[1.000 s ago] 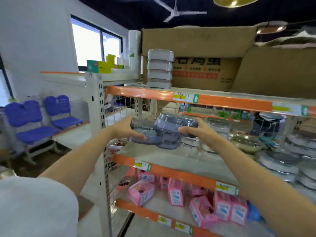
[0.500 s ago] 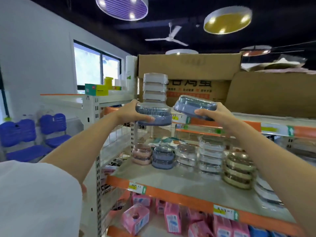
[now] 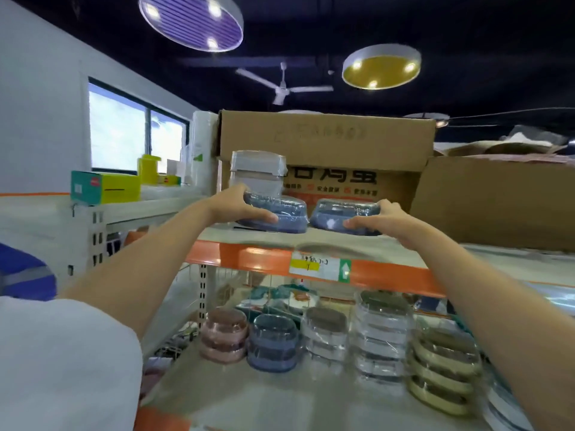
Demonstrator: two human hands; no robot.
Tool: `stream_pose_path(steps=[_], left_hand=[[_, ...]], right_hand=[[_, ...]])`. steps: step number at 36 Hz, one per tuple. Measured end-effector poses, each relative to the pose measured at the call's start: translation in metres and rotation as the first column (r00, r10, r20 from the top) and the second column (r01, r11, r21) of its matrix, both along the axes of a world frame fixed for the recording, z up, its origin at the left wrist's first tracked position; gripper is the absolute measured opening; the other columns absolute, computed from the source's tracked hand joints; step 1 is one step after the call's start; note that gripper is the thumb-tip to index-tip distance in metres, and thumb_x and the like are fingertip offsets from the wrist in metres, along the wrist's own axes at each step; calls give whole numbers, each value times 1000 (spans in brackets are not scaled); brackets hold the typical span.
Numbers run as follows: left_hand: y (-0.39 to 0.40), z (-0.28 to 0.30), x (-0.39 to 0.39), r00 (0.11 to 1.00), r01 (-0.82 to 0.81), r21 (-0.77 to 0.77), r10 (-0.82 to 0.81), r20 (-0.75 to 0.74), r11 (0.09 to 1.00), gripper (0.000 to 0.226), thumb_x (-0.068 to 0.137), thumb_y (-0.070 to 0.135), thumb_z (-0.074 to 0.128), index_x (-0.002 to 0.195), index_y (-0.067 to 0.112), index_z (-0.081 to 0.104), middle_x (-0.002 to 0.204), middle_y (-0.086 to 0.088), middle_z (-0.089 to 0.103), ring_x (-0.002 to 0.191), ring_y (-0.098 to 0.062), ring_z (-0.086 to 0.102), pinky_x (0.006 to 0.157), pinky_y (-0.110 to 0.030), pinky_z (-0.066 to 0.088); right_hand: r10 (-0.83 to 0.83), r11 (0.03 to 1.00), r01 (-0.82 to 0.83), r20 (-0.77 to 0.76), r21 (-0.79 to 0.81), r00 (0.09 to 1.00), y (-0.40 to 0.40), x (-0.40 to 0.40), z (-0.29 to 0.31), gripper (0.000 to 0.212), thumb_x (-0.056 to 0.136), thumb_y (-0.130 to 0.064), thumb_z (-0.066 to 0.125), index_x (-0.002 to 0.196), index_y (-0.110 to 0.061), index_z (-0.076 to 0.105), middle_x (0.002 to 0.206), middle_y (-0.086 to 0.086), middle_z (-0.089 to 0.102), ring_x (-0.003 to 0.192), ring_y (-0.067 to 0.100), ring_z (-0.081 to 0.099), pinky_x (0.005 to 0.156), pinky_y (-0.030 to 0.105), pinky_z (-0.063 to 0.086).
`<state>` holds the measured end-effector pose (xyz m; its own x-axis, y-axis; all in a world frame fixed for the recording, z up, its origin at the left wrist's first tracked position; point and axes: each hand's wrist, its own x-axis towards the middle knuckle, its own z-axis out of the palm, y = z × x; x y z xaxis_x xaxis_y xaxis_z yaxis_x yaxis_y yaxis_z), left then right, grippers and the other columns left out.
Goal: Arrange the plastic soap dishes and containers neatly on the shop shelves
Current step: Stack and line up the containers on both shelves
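Two blue oval plastic-wrapped soap dishes sit side by side on the orange-edged top shelf (image 3: 311, 241) at frame centre: left hand (image 3: 239, 205) grips the left dish (image 3: 286, 214), right hand (image 3: 378, 217) grips the right dish (image 3: 337, 213).

A black ceiling (image 3: 466, 32) carries a white fan (image 3: 283, 85) and two round lamps, one purple (image 3: 191, 21), one yellow (image 3: 381, 66), both lit. The white wall (image 3: 40, 98) on the left holds a bright window (image 3: 133, 138). A blue chair (image 3: 25, 275) sits at the left edge.
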<state>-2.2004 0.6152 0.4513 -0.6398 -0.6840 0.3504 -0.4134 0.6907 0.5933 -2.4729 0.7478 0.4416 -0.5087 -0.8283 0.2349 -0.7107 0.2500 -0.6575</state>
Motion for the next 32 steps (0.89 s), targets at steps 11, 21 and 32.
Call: stream_pose_path(steps=[11,21,32], left_hand=[[-84,-3,-3,997,-60,52,58,46,997,98,59,58,80,132,11,36,118,5,46,99,-10,49,71,-16,40],[-111,-16,-16,994,-90,88,94,-47,992,91,68,46,81,139,10,36,121,4,46,101,-10,46,69,-16,37],[-102,-19,-22,999,-51,88,53,-13,995,111,35,68,75,128,16,45,114,3,54,98,-10,54,73,-24,43]], right_hand=[[-10,987,22,-76,156,997,-99,-14,14,117,66,-64,74,151,-8,16,157,14,14,142,34,21,113,52,29],[-9,966,44,-140,253,990,-135,-36,0,118,59,-63,81,148,-9,26,152,11,30,135,34,34,110,52,33],[89,932,-21,-174,361,981,-138,-32,-8,88,86,-45,67,151,-8,21,154,10,29,138,31,32,109,42,30]])
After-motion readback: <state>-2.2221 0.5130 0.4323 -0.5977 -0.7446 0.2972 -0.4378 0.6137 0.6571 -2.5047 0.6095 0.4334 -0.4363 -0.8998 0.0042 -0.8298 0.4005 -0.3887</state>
